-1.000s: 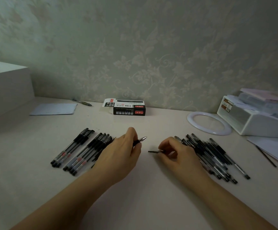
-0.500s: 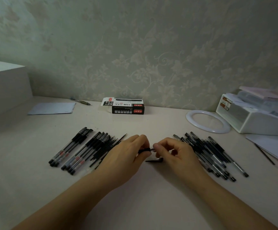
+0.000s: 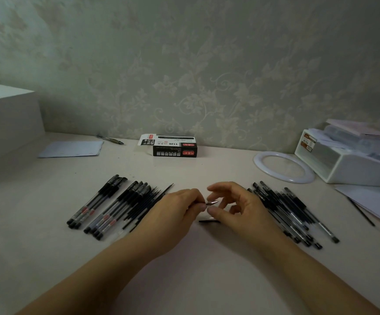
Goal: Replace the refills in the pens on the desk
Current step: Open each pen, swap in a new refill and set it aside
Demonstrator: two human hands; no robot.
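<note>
From the head view, a black box [image 3: 174, 149] stands at the back of the pale surface [image 3: 207, 269] by the wall; its open white flap reads "1120", and the red labels and smaller print on its front are too small to read. At the right a white tray [image 3: 352, 164] carries two small orange labels whose writing cannot be made out. The left hand [image 3: 173, 214] curls its grip round a pen [image 3: 211, 203], of which only the metal tip shows, sticking out to the right between finger and thumb. The right hand [image 3: 236, 208] has its grip partly spread: thumb and forefinger bracket the tip, the thumb just below it, and whether they touch it cannot be told; the other fingers are loosely bent. Just below the hands a thin dark stick [image 3: 209, 221], perhaps a refill, lies flat on the surface. A row of capped pens [image 3: 107, 205] with thin refills [image 3: 152, 201] beside them lies left of the left hand, and a looser heap [image 3: 286, 210] lies right of the right hand. Further back are a sheet of paper [image 3: 71, 149], a lone pen [image 3: 109, 139], a white ring [image 3: 284, 167] and, at the far left, a large white box [image 3: 7, 119].
</note>
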